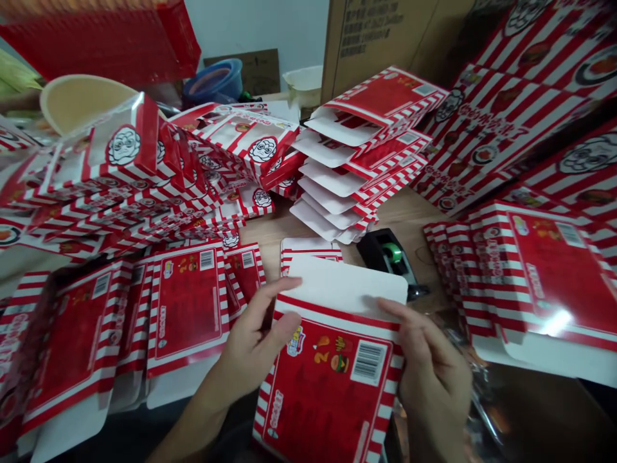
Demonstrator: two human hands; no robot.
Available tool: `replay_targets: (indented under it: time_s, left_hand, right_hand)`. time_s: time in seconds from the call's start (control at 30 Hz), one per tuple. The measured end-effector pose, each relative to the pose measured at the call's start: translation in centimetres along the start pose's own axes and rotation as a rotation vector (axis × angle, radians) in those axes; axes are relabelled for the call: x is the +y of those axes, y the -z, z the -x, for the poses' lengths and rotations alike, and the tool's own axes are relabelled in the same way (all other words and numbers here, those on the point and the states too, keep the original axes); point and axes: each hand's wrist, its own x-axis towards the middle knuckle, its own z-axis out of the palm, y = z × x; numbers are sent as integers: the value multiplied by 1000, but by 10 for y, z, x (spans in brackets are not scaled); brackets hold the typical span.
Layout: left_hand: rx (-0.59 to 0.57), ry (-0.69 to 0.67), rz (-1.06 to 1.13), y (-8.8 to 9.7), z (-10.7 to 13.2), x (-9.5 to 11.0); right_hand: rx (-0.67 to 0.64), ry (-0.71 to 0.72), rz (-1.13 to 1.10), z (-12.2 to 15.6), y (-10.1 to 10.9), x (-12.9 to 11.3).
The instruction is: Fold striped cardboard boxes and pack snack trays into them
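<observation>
Black tape dispenser (387,256), blue basin (213,82)

The left hand (253,350) and right hand (431,379) reach forward, well apart, fingers slightly curled.

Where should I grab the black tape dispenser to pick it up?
Grip the tape dispenser by its black body, coming from above on the far side. It sits flat on the table, the box flap lies over its near end, and the green tape fills its middle.

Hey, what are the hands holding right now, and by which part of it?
A flat red-and-white striped carton. The left hand and right hand hold it by opposite side edges, just below its white flap.
</observation>
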Motion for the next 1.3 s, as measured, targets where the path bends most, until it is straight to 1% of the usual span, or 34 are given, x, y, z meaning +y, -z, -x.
replay_targets:
  time_s: [0.1,0.2,0.27,0.33,0.47,0.53,0.6,0.63,0.7,0.77,0.8,0.83,0.87,0.97,1.03,1.1,1.2,1.3]
  left_hand:
    - [44,-82,-147,1,-8,5]
    - [50,-123,-242,6,-11,10]
    - [31,-139,-287,9,-11,11]
    - [6,-150,-318,11,-11,11]
    - [2,-185,-355,10,-9,9]
    - [-24,-214,-370,9,-8,8]
    - [-74,-254,-382,8,-7,8]
    - [-94,-270,-385,7,-7,8]
    - [-98,-283,-387,7,-6,7]
    - [-73,-265,-395,7,-6,7]
    - [-58,-250,-407,7,-5,6]
    - [-46,-232,-425,6,-5,6]
    - [-37,-213,-447,6,-4,5]
    - [-64,-196,-491,4,-2,5]
    - [-96,-209,-487,2,-1,5]
    - [-110,-209,-470,1,0,4]
    - [-98,-191,-408,2,1,4]
    - [-155,-204,-392,5,0,7]
  right_hand:
    - [-60,-14,-54,-4,-3,-7]
    - [-90,30,-32,-9,-3,-9]
    - [-109,34,-20,-12,-1,-9]
    - [-169,23,-48,-15,1,-9]
    - [-256,121,-116,-17,2,-12]
    - [-301,146,-96,-19,1,-13]
    - [-335,171,-21,-23,2,-14]
    - [-354,210,47,-26,3,-15]
    - [-426,352,180,-33,6,-19]
    - [-550,481,237,-39,10,-25]
    - [-620,503,223,-42,12,-28]
    - [-673,485,192,-44,13,-31]
    - [-713,428,161,-45,13,-34]
    - [-775,140,88,-48,10,-37]
    - [-800,8,85,-50,6,-38]
    - [-805,-13,123,-51,2,-37]
    - [-766,58,230,-52,-1,-37]
    - [-764,129,286,-51,-1,-38]
